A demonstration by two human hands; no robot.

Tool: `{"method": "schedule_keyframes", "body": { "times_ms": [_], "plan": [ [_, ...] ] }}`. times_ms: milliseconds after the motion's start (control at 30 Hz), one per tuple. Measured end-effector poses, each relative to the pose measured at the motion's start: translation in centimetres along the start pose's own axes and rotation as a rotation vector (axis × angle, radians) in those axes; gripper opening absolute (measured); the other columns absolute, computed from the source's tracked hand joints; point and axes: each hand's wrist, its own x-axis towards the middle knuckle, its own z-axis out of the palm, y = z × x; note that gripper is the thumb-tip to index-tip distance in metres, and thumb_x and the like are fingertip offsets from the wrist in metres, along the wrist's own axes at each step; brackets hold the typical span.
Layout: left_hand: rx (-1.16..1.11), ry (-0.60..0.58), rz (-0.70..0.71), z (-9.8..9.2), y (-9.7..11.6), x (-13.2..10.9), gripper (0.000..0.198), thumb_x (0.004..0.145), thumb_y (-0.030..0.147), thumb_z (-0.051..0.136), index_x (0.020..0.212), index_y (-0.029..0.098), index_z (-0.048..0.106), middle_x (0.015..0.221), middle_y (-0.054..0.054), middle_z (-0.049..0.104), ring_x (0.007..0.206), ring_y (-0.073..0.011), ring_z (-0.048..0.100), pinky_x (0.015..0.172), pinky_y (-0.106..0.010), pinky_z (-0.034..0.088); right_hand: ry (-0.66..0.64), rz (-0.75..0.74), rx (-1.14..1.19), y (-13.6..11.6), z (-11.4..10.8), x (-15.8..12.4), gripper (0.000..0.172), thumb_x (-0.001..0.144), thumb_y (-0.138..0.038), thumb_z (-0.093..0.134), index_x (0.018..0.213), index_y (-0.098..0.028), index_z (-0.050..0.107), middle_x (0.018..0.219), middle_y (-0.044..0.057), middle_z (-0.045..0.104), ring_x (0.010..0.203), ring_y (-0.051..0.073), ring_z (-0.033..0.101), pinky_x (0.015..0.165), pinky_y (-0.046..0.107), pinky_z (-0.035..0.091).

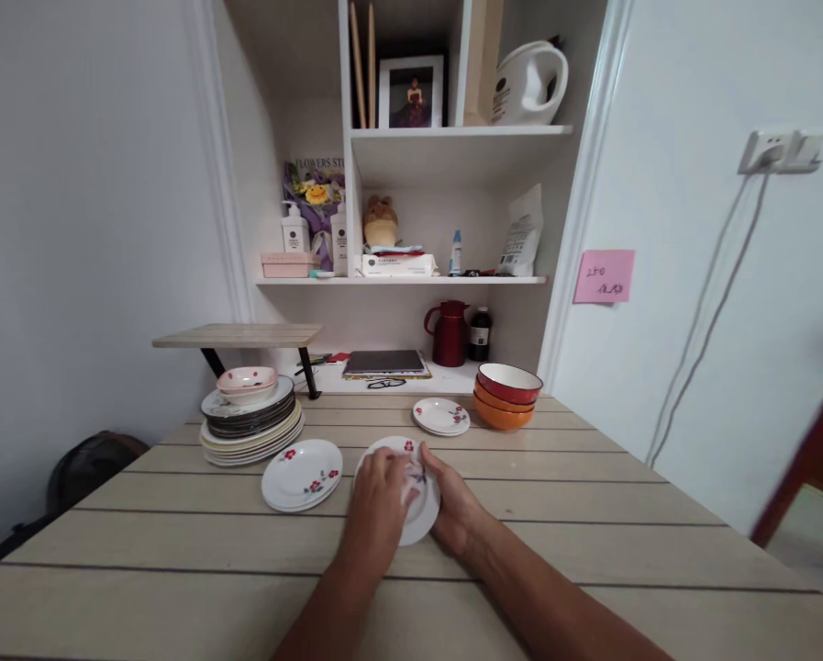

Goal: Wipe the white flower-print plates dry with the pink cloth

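A white plate [421, 525] with red flowers is tilted up over the table in front of me. My right hand [458, 514] grips its right rim, thumb on the face and fingers behind. Over the plate's left part, my left hand [378, 503] presses with bent fingers on a pale, crumpled tissue [409, 474], partly hidden and blurred. To the left lies a small stack of matching flowered plates [299, 473]. Beyond the held plate, smaller flowered plates [439, 416] are stacked.
Stacked orange and red bowls [506, 404] stand at the back right. A tall pile of plates [250, 431] topped by pink-dotted bowls [246, 381] stands at left, beside a small raised wooden shelf [239, 336]. Behind are a dark red jug [450, 335] and a laptop [385, 362].
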Motion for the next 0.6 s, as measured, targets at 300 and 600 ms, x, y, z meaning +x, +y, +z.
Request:
{"method": "schedule_keyframes", "body": {
  "times_ms": [300,600],
  "plan": [
    [-0.011,-0.218,0.023,0.4,0.5,-0.4,0.035,0.078,0.014,0.065,0.11,0.027,0.061,0.112,-0.004,0.056,0.105,-0.0225,0.054,0.09,-0.037,0.044,0.024,-0.159,0.106,-3.2,-2.4,0.8,0.04,0.093,-0.045,0.047,0.105,-0.011,0.065,0.096,0.013,0.075,0.09,0.025,0.07,0.089,0.04,0.05],
    [-0.134,-0.182,-0.181,0.5,-1.9,-0.3,0.042,0.067,0.012,0.073,0.105,0.026,0.061,0.114,-0.003,0.049,0.105,-0.0193,0.054,0.091,-0.031,0.043,-0.03,-0.124,0.008,-2.2,-2.1,0.7,0.043,0.09,-0.048,0.052,0.108,-0.011,0.065,0.095,0.013,0.075,0.089,0.025,0.07,0.09,0.041,0.049]
  ]
}}
